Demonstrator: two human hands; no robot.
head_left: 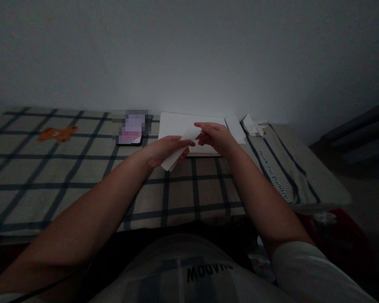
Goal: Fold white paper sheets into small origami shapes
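Left hand [166, 147] pinching folded paper [169, 162], right hand [217, 136] loosely spread, kinda blocking the notebook [174, 123] at 12; phone [132, 130] at 10, scraps [250, 126] at 2.

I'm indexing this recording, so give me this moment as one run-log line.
left hand: holds folded paper | right hand: near paper's upper end, contact unclear | notebook: on checked cloth | phone: left of notebook
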